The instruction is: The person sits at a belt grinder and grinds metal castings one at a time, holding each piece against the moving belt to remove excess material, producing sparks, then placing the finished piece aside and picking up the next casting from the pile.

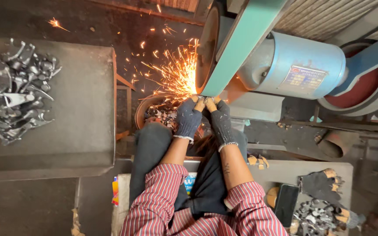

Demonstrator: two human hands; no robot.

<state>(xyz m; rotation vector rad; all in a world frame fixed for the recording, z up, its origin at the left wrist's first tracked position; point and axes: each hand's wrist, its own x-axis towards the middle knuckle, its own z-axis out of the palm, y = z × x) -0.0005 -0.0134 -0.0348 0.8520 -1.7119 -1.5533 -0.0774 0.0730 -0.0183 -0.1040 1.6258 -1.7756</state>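
Both my hands wear dark knitted gloves with tan fingertips. My left hand (188, 119) and my right hand (220, 119) are pressed together, pinching a small metal part that is mostly hidden by the fingertips. The part is held against the green sanding belt (241, 41) of a belt grinder, right at its contact wheel (206, 48). Orange sparks (176, 74) spray to the left from the contact point. A round bowl (147, 111) with small metal pieces sits just below my hands, by my left knee.
A grey table (79, 109) at left carries a heap of several raw metal parts (12, 91). The grinder's blue motor (298, 65) is at right. At lower right lie a spare pair of gloves (320, 185), a black phone (286, 204) and more metal pieces (313, 218).
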